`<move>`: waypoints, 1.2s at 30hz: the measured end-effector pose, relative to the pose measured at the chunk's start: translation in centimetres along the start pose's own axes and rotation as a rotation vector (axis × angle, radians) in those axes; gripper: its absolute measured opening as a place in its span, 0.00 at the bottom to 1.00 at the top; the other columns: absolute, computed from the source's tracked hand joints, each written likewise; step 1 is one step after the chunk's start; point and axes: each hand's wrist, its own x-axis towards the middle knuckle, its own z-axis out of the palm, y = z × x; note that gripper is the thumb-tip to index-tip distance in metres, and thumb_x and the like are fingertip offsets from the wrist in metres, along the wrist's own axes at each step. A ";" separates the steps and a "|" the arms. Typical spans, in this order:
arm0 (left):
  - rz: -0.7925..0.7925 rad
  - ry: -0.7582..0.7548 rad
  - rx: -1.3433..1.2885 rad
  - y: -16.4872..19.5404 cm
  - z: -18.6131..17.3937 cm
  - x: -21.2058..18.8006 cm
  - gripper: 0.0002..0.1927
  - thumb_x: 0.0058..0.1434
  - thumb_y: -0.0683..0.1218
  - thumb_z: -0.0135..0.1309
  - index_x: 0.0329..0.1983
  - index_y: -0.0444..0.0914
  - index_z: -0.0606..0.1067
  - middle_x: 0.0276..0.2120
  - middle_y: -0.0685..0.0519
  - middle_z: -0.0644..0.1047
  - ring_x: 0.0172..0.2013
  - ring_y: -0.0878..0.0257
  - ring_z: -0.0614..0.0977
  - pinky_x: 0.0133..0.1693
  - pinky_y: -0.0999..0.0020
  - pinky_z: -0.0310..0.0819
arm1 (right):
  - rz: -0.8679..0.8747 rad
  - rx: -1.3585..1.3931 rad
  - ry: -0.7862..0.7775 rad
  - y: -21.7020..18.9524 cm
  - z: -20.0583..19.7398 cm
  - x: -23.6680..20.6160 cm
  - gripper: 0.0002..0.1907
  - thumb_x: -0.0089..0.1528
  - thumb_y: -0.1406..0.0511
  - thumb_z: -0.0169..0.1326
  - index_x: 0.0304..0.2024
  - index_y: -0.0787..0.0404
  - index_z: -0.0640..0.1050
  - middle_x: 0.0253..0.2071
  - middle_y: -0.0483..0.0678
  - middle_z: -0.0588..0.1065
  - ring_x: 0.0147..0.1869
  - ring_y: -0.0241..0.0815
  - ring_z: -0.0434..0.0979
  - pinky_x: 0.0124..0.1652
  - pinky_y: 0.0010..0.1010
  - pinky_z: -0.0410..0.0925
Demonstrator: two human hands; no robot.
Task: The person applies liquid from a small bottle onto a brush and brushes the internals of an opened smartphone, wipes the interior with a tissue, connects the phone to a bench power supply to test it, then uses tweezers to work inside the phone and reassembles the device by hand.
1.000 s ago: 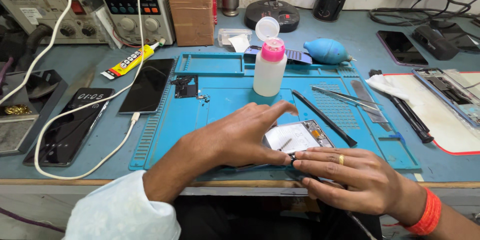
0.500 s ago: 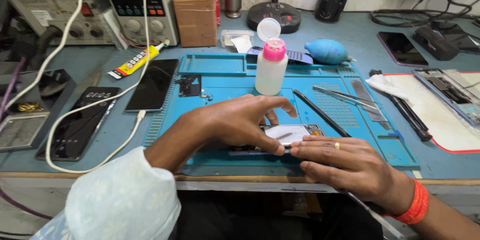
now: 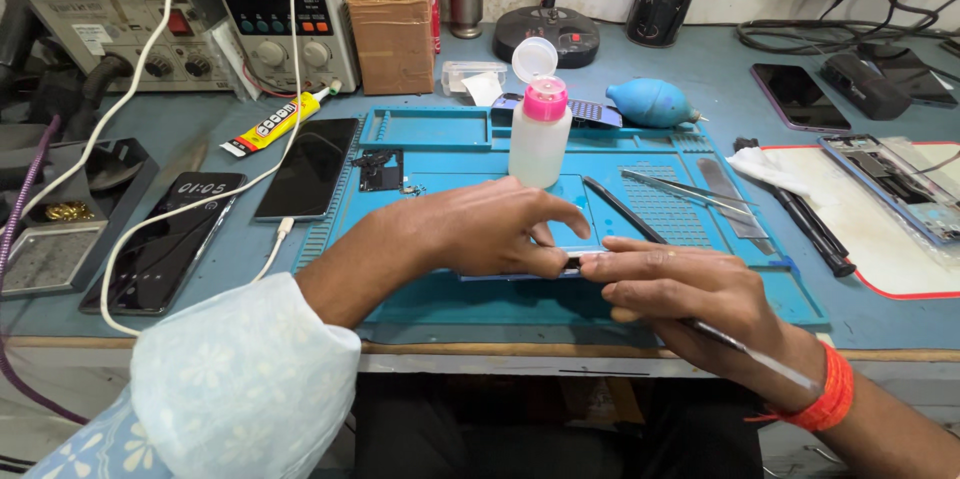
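On the blue work mat (image 3: 430, 129) my left hand (image 3: 480, 229) lies over an opened phone (image 3: 510, 277), fingers pinching its right end. Only the phone's thin near edge shows below my palm. My right hand (image 3: 690, 294) meets it from the right, fingertips at the same end of the phone. It grips a thin metal tool (image 3: 765, 357), whose shaft runs back under my palm toward the wrist with the orange band. The tool's tip is hidden between my fingers.
A white bottle with a pink collar (image 3: 540, 139) stands just behind my hands. Tweezers and a flat blade (image 3: 700, 189) lie right of it. Dark phones (image 3: 305, 169) and a white cable (image 3: 180, 214) lie left. At right are a red-rimmed mat (image 3: 880, 239) and another opened phone.
The phone's pale inside, visible a second ago, is now hidden under my left hand, with only its edge in sight. Both hands have closed together at its right end.
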 end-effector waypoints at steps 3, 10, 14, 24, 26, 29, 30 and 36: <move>0.055 0.047 0.083 -0.1 0.5 -0.2 0.22 0.60 0.52 0.55 0.57 0.41 0.77 0.38 0.44 0.84 0.41 0.51 0.86 0.44 0.58 0.78 | 0.037 0.032 0.005 -0.2 0.0 0.2 0.12 0.57 0.77 0.59 0.43 0.64 0.79 0.52 0.53 0.81 0.57 0.52 0.85 0.59 0.43 0.73; 0.026 0.022 0.121 0.0 0.8 -0.4 0.21 0.62 0.50 0.52 0.59 0.44 0.77 0.40 0.42 0.84 0.42 0.47 0.85 0.45 0.56 0.78 | 0.034 0.051 0.012 -0.4 -0.1 0.5 0.13 0.56 0.78 0.58 0.43 0.65 0.78 0.51 0.53 0.81 0.58 0.52 0.84 0.60 0.43 0.72; 0.028 0.030 0.128 0.2 0.8 -0.6 0.21 0.62 0.49 0.51 0.59 0.44 0.77 0.40 0.42 0.83 0.43 0.46 0.84 0.45 0.55 0.77 | 0.059 0.034 0.047 -0.4 0.2 0.4 0.12 0.57 0.78 0.58 0.42 0.63 0.78 0.49 0.52 0.82 0.57 0.51 0.85 0.59 0.42 0.73; 0.029 0.042 0.107 0.4 0.9 -0.7 0.20 0.64 0.48 0.51 0.59 0.43 0.77 0.40 0.42 0.83 0.41 0.47 0.85 0.44 0.55 0.78 | 0.057 0.025 0.077 -0.2 0.7 -0.2 0.10 0.57 0.76 0.60 0.41 0.62 0.78 0.48 0.51 0.82 0.54 0.49 0.85 0.61 0.46 0.72; 0.021 0.040 0.106 0.5 0.9 -0.8 0.20 0.64 0.49 0.51 0.60 0.44 0.76 0.40 0.42 0.83 0.41 0.46 0.85 0.43 0.55 0.78 | 0.052 0.019 0.086 -0.1 0.8 -0.2 0.10 0.58 0.76 0.60 0.41 0.62 0.78 0.48 0.51 0.82 0.55 0.50 0.85 0.61 0.46 0.72; 0.028 0.040 0.121 0.5 0.9 -0.7 0.21 0.64 0.48 0.51 0.60 0.44 0.76 0.40 0.41 0.83 0.41 0.46 0.85 0.44 0.55 0.78 | 0.047 0.011 0.102 -0.1 0.9 -0.3 0.10 0.58 0.75 0.60 0.41 0.62 0.78 0.48 0.51 0.82 0.56 0.52 0.84 0.62 0.47 0.71; 0.033 0.041 0.130 0.5 0.9 -0.7 0.21 0.64 0.48 0.51 0.60 0.43 0.76 0.40 0.41 0.83 0.42 0.46 0.85 0.44 0.54 0.78 | 0.048 0.011 0.104 -0.2 0.9 -0.4 0.10 0.58 0.75 0.60 0.41 0.62 0.78 0.49 0.51 0.82 0.56 0.51 0.84 0.62 0.47 0.71; 0.055 0.067 0.127 0.3 1.1 -0.8 0.21 0.64 0.49 0.51 0.60 0.43 0.76 0.41 0.42 0.83 0.43 0.46 0.84 0.44 0.54 0.77 | 0.068 0.037 0.102 -0.3 1.1 -0.6 0.09 0.60 0.76 0.58 0.41 0.61 0.77 0.49 0.52 0.82 0.55 0.48 0.85 0.62 0.48 0.71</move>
